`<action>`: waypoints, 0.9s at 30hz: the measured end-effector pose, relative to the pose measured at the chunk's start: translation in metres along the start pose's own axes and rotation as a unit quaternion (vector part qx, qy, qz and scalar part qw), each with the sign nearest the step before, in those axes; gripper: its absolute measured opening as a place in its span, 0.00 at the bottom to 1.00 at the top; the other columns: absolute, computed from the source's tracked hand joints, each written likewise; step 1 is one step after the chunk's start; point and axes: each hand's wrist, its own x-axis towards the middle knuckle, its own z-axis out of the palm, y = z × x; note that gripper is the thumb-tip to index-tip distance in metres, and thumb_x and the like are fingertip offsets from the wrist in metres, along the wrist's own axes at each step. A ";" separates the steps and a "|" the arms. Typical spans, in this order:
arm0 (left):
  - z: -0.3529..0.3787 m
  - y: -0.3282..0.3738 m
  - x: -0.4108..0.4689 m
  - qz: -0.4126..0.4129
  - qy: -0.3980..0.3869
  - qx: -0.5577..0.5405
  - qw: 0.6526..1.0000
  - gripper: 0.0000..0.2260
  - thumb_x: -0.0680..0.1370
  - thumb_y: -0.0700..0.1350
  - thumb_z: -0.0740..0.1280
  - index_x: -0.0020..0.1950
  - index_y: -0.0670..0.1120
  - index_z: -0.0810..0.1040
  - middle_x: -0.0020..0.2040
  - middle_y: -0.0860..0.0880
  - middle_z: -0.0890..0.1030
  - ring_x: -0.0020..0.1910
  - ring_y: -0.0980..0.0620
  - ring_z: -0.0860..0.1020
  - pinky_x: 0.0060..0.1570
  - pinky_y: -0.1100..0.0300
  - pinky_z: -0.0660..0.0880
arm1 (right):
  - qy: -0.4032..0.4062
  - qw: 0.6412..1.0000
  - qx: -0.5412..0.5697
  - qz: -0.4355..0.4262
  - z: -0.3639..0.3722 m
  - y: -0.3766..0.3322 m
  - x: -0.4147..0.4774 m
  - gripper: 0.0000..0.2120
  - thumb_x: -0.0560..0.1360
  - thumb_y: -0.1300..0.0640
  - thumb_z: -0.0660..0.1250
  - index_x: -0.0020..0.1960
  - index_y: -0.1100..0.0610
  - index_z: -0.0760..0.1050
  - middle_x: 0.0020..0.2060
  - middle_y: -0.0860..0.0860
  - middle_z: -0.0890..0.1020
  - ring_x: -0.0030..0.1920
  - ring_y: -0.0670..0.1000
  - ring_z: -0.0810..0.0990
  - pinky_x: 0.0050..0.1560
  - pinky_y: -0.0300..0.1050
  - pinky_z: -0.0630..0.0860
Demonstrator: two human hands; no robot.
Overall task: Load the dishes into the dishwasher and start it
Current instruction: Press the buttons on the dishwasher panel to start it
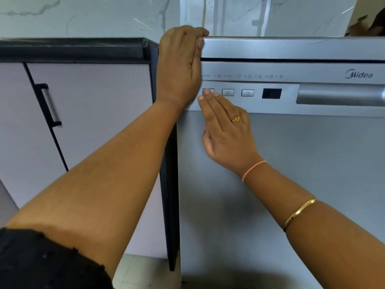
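Grey dishwasher (291,174) is standing shut, close in front. The person's right hand (226,130) is reaching out, fingers straight and together, one fingertip touching the first button (212,90). Farther up, the left hand (179,65) is gripping the dishwasher's top corner, fingers curled over.

We see the dishwasher (291,163) faced in brushed silver metal, satin and smooth, with a shinier handle (341,94) and a glossy black display (271,93). The wall (93,15) looks like polished white marble with grey veins. The surface (73,47) has a dark, dull, stone-like edge. The cabinet door (93,111) below is matt pale lilac, finely textured, with a matt black pull (49,105). Our ring (236,119) and bangle (300,211) are bright gold metal, and the sleeve (41,261) is black frayed cloth.
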 end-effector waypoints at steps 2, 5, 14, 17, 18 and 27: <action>0.000 0.001 -0.001 -0.001 0.000 0.002 1.000 0.13 0.80 0.41 0.55 0.55 0.41 0.79 0.49 0.44 0.80 0.52 0.51 0.72 0.57 0.64 0.62 | 0.009 1.000 0.001 0.001 0.003 0.000 -0.001 0.26 0.70 0.61 0.62 0.68 0.62 0.70 0.67 0.56 0.73 0.68 0.54 0.71 0.60 0.46 0.66; 0.000 0.003 -0.001 0.000 0.003 0.012 1.000 0.13 0.80 0.40 0.55 0.55 0.41 0.79 0.49 0.44 0.80 0.52 0.49 0.74 0.57 0.64 0.62 | 0.017 1.000 -0.009 -0.002 0.007 0.001 -0.003 0.24 0.72 0.60 0.62 0.68 0.61 0.71 0.67 0.56 0.73 0.68 0.53 0.70 0.59 0.47 0.66; -0.001 0.011 -0.004 -0.028 0.004 0.031 0.999 0.13 0.81 0.41 0.56 0.57 0.41 0.79 0.52 0.44 0.80 0.55 0.50 0.73 0.62 0.57 0.65 | 0.045 0.997 -0.058 0.004 0.013 -0.001 0.003 0.22 0.75 0.53 0.61 0.66 0.61 0.73 0.63 0.55 0.77 0.65 0.52 0.68 0.54 0.47 0.66; -0.003 0.012 -0.004 -0.032 -0.015 0.029 0.999 0.14 0.81 0.42 0.55 0.58 0.40 0.78 0.54 0.43 0.79 0.56 0.45 0.74 0.61 0.65 0.62 | 0.027 0.997 -0.070 -0.009 0.012 0.002 -0.002 0.23 0.76 0.51 0.60 0.68 0.61 0.71 0.66 0.56 0.74 0.68 0.52 0.66 0.57 0.48 0.65; -0.003 0.011 -0.005 -0.032 -0.016 0.029 0.999 0.14 0.81 0.41 0.55 0.59 0.40 0.77 0.55 0.43 0.79 0.57 0.44 0.74 0.60 0.69 0.59 | 0.021 0.997 -0.071 -0.013 0.012 0.003 -0.004 0.24 0.77 0.51 0.59 0.69 0.61 0.70 0.67 0.56 0.73 0.69 0.52 0.65 0.58 0.47 0.65; -0.004 0.013 -0.010 -0.011 0.004 0.043 0.999 0.12 0.81 0.39 0.56 0.59 0.39 0.77 0.55 0.42 0.77 0.56 0.47 0.71 0.58 0.70 0.60 | -0.013 0.996 -0.075 -0.038 0.008 0.012 -0.012 0.26 0.78 0.49 0.56 0.72 0.62 0.64 0.71 0.57 0.68 0.72 0.53 0.64 0.66 0.46 0.61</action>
